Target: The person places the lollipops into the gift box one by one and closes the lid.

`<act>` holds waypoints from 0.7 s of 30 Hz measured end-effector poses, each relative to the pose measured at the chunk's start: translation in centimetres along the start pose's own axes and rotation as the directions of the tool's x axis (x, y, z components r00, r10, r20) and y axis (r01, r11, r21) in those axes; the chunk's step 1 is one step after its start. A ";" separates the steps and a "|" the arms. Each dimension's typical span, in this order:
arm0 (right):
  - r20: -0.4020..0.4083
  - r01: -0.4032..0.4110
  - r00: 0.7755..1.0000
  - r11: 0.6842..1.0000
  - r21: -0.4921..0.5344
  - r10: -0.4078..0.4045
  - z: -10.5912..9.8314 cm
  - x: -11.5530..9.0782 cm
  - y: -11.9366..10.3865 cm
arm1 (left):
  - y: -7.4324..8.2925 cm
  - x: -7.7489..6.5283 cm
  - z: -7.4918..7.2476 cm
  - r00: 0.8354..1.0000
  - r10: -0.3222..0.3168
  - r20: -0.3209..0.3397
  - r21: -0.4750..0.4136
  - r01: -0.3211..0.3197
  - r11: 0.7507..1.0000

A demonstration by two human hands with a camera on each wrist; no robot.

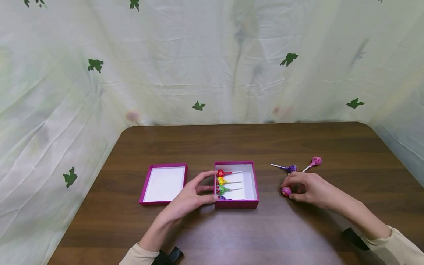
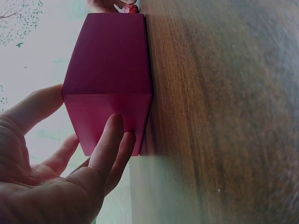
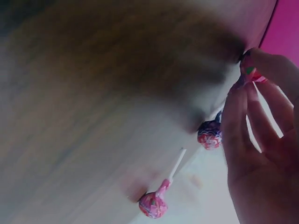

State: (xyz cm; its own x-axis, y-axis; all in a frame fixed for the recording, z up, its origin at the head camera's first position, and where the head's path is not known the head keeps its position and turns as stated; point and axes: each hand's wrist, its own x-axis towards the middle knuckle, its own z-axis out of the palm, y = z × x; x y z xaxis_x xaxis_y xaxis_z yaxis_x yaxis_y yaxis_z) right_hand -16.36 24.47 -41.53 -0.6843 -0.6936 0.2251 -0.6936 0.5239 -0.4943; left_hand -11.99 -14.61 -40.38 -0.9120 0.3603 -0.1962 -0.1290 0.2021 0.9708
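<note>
My left hand [image 1: 185,198] rests its fingertips along the left side of an uncovered magenta box [image 1: 256,184]; in the left wrist view its fingers [image 2: 112,135] lie fairly straight against the box's wall. Inside, along the left, a red lollipop [image 1: 221,173], a yellow lollipop [image 1: 221,180], a green lollipop [image 1: 220,189] and a purple lollipop [image 1: 223,198] lie in a column, sticks to the right. On the right, my right hand [image 1: 308,187] pinches a pink lollipop [image 1: 286,191] between thumb and fingers, low over the table. Its stick is hidden.
Just beyond the right hand lie another purple lollipop [image 1: 291,169] and another pink lollipop [image 1: 316,161] on the brown wooden table [image 1: 232,143]. A white-lined magenta lid [image 1: 165,184] lies left of the box. Behind hangs a pale curtain [image 1: 212,66] with green leaf shapes.
</note>
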 end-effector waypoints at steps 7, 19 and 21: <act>-0.012 -0.010 1.000 0.997 -0.082 0.009 0.4 0.2 -0.4 | -0.1 0.0 0.0 1.000 0.004 0.000 -0.001 -0.004 1.000; 0.034 -0.120 0.992 0.992 0.025 0.119 0.5 0.4 -1.1 | -0.1 0.0 -0.1 1.000 0.001 0.002 0.004 -0.001 1.000; 0.037 -0.132 0.991 0.990 0.044 0.131 0.5 0.4 -1.2 | -0.1 0.0 -0.1 1.000 0.002 0.003 0.005 -0.002 1.000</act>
State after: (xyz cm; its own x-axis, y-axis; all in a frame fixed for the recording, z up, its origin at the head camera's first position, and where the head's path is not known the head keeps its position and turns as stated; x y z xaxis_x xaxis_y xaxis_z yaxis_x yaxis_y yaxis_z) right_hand -15.69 23.27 -41.25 -0.7603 -0.6370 0.1271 -0.5864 0.5888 -0.5562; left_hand -12.03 -14.67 -40.45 -0.9112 0.3633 -0.1942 -0.1248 0.2059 0.9706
